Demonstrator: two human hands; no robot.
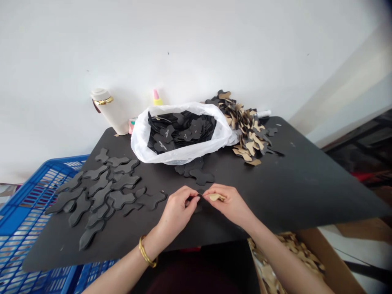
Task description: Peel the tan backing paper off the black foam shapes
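Note:
Near the front middle of the black table (263,204), my left hand (180,206) and my right hand (228,202) meet at the fingertips. Both pinch a small dark piece (199,195), mostly hidden by the fingers. A tan piece (217,197) is also tucked in the fingers of my right hand. Just beyond the hands lie dark wavy pieces (202,176), in front of a white plastic bag (177,155) full of black pieces (183,132). Many dark pieces (122,199) are spread on the table's left.
A pile of black and tan pieces (248,134) is right of the bag. At the back left stand a white tumbler (112,114) and a pink-yellow bottle (157,98). Blue baskets (27,220) are at the left; a cardboard box (329,257) of tan pieces sits below right.

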